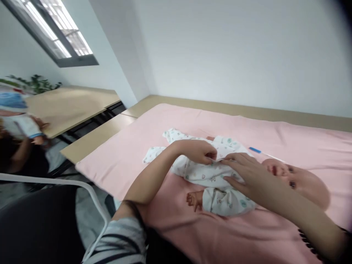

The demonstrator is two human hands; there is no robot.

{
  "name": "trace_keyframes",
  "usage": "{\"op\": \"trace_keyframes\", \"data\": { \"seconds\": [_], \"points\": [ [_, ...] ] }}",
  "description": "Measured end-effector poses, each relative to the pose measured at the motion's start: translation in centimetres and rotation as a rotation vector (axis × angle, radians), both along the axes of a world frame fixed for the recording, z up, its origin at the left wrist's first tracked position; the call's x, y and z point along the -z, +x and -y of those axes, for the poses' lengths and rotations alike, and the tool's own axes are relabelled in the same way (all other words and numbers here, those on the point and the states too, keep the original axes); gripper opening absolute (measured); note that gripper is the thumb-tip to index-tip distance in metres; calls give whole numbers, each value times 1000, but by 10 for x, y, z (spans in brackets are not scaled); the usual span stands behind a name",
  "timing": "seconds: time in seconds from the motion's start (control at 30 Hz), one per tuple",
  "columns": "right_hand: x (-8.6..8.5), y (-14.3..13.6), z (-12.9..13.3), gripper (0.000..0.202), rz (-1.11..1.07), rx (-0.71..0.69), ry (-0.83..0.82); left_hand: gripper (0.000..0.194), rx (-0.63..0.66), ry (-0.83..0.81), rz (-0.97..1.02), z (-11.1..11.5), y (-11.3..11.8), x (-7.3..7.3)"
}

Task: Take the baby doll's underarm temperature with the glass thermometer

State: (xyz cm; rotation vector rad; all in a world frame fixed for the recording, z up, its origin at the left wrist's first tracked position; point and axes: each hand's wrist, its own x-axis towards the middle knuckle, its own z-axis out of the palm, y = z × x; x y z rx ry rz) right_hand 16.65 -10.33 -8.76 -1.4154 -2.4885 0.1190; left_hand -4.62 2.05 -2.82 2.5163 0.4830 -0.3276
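Note:
A baby doll (308, 181) lies on its back on a pink sheet (129, 157), head to the right. It wears a white patterned romper (200, 174). My left hand (199, 151) is closed at the middle of the romper, its curled fingers pinching the front cloth. From the right, my right hand (243, 170) reaches over the doll's chest. Its fingertips touch the cloth near the left hand, and its thumb is spread apart from the fingers. The doll's hand (194, 200) shows at the near sleeve; part of its chest and neck is hidden behind my right hand.
Beyond the doll lies a thin white stick with a blue end (255, 150). A white cable (90, 190) runs past my left forearm. At the far left a person's arm (22, 156) holds another doll (20, 117) beside a wooden table (74, 104). A wall stands behind the sheet.

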Motion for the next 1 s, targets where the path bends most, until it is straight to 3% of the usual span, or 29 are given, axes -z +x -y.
{"op": "trace_keyframes", "data": {
  "seconds": [0.17, 0.5, 0.57, 0.63, 0.8, 1.0],
  "points": [
    [9, 7, -1, 37, 67, -16, 84, 18, -106, 5, -68, -1, -4, 2],
    [-11, 22, 5, 26, 158, 11, 76, 33, -301, 246, -165, -7, -13, -1],
    [-16, 22, 8, 23, 163, 19, 38, 35, -361, 290, -170, -11, -14, 3],
    [-24, 22, 11, 21, 165, 38, -56, 25, -407, 260, -156, -16, -12, 7],
    [-44, 22, 24, 18, 214, 51, -178, 24, -417, 225, -110, -19, -7, 12],
    [-43, 38, 31, 20, 216, -15, -195, 28, -462, 253, -50, -15, -15, 7]
  ]
}}
